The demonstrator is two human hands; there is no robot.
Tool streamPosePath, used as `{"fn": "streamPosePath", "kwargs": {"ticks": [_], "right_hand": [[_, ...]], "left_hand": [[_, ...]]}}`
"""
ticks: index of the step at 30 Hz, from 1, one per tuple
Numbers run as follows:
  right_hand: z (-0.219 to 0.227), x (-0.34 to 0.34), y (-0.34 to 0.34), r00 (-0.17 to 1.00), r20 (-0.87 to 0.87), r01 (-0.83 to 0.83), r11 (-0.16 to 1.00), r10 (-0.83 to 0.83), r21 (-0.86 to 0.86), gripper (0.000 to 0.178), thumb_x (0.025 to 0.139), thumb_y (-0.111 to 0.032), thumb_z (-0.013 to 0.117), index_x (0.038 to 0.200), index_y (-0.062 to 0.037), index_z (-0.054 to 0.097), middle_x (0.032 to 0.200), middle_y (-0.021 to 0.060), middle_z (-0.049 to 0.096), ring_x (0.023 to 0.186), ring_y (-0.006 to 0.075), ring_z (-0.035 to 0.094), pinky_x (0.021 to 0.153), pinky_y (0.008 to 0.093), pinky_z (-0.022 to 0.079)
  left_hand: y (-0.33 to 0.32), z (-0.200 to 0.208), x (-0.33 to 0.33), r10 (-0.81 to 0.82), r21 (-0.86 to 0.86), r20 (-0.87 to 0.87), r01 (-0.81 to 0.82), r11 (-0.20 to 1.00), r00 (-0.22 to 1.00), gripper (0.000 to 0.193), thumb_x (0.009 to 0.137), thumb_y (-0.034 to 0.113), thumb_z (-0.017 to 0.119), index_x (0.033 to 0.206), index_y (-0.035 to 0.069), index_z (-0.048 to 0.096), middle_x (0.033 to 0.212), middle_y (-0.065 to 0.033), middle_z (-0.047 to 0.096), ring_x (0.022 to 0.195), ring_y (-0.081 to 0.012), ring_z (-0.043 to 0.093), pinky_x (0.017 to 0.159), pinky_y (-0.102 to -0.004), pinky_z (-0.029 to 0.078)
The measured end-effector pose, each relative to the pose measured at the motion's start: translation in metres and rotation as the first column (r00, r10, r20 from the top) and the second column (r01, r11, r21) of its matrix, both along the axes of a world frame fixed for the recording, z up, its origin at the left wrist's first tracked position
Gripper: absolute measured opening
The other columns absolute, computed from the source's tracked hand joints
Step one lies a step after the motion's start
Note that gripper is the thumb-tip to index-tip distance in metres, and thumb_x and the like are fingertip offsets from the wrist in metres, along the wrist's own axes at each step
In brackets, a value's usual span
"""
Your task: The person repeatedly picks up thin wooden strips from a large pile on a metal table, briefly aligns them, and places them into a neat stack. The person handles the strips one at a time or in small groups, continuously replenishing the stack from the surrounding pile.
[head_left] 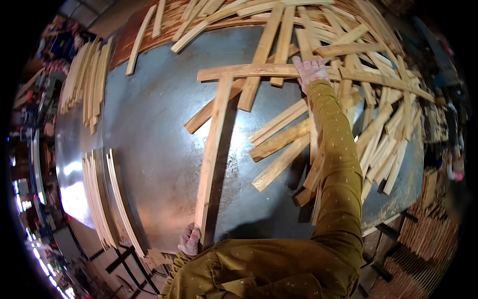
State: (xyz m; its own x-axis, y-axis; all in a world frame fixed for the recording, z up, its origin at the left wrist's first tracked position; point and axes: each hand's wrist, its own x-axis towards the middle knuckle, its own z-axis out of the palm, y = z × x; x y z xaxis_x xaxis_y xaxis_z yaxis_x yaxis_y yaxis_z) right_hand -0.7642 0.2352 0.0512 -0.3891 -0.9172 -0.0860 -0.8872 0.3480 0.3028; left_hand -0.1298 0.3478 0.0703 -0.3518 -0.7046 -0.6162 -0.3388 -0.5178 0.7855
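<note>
Your left hand (189,240) grips the near end of a long slat (213,149) standing on edge across the tabletop (149,129); let it tip and it falls flat. Your right hand (310,71) lies spread on a cross slat (279,71), probably pressing rather than gripping. Lean harder and the loose pile (378,114) beside it could slide. The tabletop is dark, shiny metal, with stacked slats (107,199) at left, in a cluttered workshop.

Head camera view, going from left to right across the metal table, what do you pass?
Stacked wood strips at the left edge → curved strips stacked near the front-left → left hand holding a long slat → right hand on a crosswise slat → loose slat pile.
</note>
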Motion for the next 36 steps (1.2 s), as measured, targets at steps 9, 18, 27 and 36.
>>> {"fn": "streamPosePath", "kwargs": {"ticks": [9,18,27,36], "right_hand": [[-0.038,0.271,0.029,0.144,0.947,0.387,0.897,-0.287,0.213,0.083,0.093,-0.052,0.055,0.147,0.0017,0.024,0.121,0.0315,0.061,0.109,0.0423,0.062,0.095,0.0428,0.049],[-0.023,0.25,-0.044,0.951,0.291,0.113,0.759,0.105,-0.641,0.061,0.092,-0.04,0.063,0.134,0.0019,0.049,0.12,0.0203,0.06,0.109,0.0356,0.06,0.095,0.0442,0.05],[-0.04,0.282,-0.042,0.166,0.979,0.726,0.656,0.121,-0.204,0.096,0.077,-0.024,0.072,0.154,-0.0047,0.018,0.132,0.0281,0.056,0.12,0.0429,0.056,0.103,0.0422,0.044],[0.028,0.273,0.039,0.448,0.452,-0.611,0.633,0.772,-0.476,0.083,0.066,-0.007,0.067,0.145,-0.0067,0.041,0.088,0.0101,0.063,0.069,0.0294,0.063,0.058,0.0416,0.051]], "left_hand": [[-0.046,-0.02,-0.081,-0.128,-0.179,0.026,0.131,0.975,0.991,0.037,0.096,0.029,0.059,0.119,0.0,0.06,0.097,-0.0074,0.066,0.09,-0.0136,0.059,0.08,-0.0279,0.048],[-0.063,-0.078,-0.102,0.12,0.128,-0.296,-0.085,0.988,0.948,0.047,0.085,0.013,0.071,0.126,-0.002,0.054,0.104,-0.0054,0.065,0.091,-0.015,0.059,0.083,-0.0298,0.049],[-0.078,-0.074,-0.08,0.039,-0.131,0.267,-0.004,0.991,0.963,0.054,0.089,0.013,0.069,0.137,0.003,0.047,0.115,-0.0121,0.065,0.103,-0.0197,0.061,0.09,-0.0308,0.048],[-0.168,0.104,0.025,0.413,-0.685,0.656,0.728,-0.028,0.632,0.068,0.093,0.055,0.054,0.141,0.007,0.044,0.136,-0.0232,0.046,0.118,-0.0427,0.052,0.104,-0.0485,0.043]]}}
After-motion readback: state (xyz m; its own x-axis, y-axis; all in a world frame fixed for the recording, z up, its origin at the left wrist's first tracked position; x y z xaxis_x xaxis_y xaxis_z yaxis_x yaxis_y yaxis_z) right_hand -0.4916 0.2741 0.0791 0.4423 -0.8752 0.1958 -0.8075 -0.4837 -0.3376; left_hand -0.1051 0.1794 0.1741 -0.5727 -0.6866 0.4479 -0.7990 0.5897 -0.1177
